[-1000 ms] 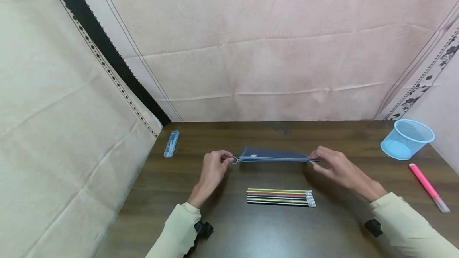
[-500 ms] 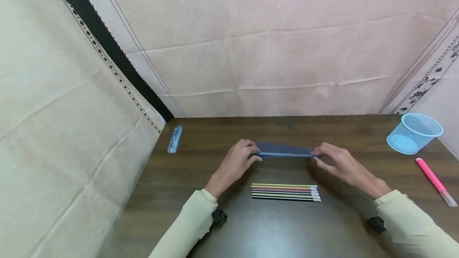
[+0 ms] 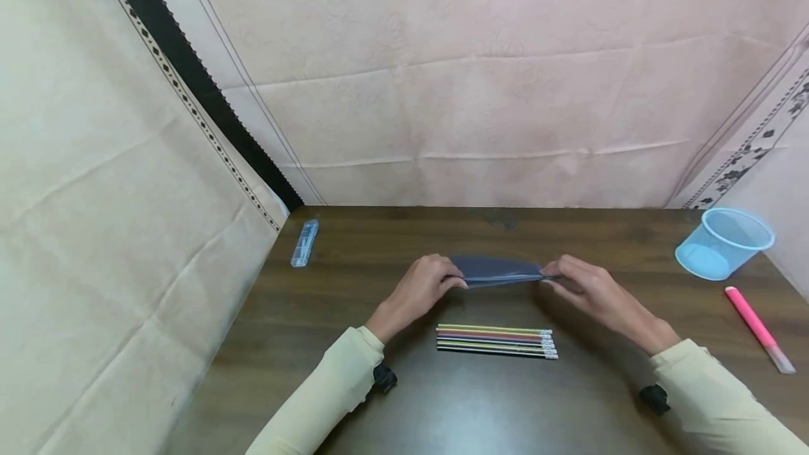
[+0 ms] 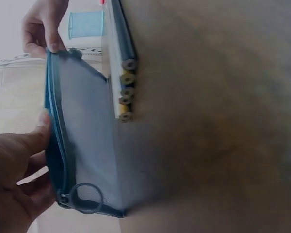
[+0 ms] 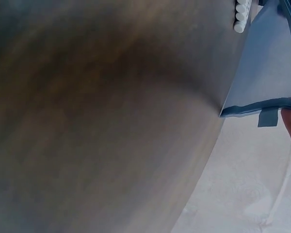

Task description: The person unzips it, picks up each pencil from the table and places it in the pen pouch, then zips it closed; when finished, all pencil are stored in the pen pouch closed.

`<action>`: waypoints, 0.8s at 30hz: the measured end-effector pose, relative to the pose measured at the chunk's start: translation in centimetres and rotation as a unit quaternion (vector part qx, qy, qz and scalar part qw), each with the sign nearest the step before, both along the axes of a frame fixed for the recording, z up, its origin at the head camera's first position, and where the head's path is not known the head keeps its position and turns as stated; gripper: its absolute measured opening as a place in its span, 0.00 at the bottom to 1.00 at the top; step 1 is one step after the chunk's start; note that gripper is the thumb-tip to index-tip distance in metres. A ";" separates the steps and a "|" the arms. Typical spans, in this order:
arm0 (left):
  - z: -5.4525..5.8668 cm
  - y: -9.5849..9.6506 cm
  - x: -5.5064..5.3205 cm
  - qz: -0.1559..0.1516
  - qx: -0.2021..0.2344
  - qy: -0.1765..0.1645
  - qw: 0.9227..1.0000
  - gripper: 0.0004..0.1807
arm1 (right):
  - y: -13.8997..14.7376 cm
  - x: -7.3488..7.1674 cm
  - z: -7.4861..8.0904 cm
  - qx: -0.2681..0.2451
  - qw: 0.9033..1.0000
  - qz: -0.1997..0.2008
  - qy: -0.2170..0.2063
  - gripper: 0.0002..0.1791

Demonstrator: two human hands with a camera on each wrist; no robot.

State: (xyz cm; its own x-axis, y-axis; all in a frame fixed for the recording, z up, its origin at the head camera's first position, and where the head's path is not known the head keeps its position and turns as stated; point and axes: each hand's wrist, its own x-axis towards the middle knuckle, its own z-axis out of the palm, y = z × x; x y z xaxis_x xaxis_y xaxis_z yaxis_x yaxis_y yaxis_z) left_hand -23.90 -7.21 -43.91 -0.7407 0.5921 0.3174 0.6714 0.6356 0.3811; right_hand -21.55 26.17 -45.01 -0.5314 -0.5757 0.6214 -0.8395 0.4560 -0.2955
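Observation:
A dark blue zip pouch with see-through mesh sides (image 3: pixel 499 269) stands on its lower edge on the table behind the pencils. My left hand (image 3: pixel 420 292) grips the left end of its top edge, thumb on the near side. At the other end my right hand (image 3: pixel 588 295) pinches the top corner between thumb and fingers. In the left wrist view the zip edges part slightly, and a zip-pull ring (image 4: pixel 103 198) hangs at the near end. The right wrist view shows a small fabric tab (image 5: pixel 268 118) beside the right thumb. Several pencils (image 3: pixel 496 341) lie side by side in front of the pouch.
A light blue mesh cup (image 3: pixel 723 244) stands tilted at the back right, with a pink marker-like stick (image 3: pixel 758 328) in front of it. A small clear blue ruler-like piece (image 3: pixel 305 244) lies at the back left. Cloth hangs behind the wooden table (image 3: pixel 354 244).
My left hand has moved right from the zip-pull ring and now grips the pouch's top edge. The pouch top has bowed apart slightly. My right hand stays at its corner.

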 end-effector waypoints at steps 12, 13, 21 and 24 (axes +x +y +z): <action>0.3 0.6 -1.1 0.066 0.022 0.005 0.998 0.10 | -5.8 2.5 2.0 0.067 0.993 -0.043 0.084 0.11; 0.5 0.8 -1.2 0.069 0.020 0.002 0.997 0.10 | -6.5 2.9 2.0 0.083 0.994 -0.043 0.053 0.09; 0.9 1.4 -1.0 0.079 0.008 -0.026 0.996 0.10 | -8.9 3.4 0.4 0.166 0.976 -0.026 -0.141 0.04; 0.7 1.5 -1.0 0.078 0.002 -0.030 0.996 0.10 | -8.8 3.2 0.0 0.166 0.974 -0.021 -0.155 0.05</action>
State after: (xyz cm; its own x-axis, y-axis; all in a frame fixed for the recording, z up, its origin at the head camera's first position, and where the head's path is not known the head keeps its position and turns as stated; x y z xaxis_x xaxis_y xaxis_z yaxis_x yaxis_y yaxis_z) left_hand -24.86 -5.75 -43.26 -0.8415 0.4671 0.2714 0.5402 0.7291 0.4202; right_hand -18.30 17.36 -45.00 -0.6909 -0.6914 0.2112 -0.7123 0.6011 -0.3624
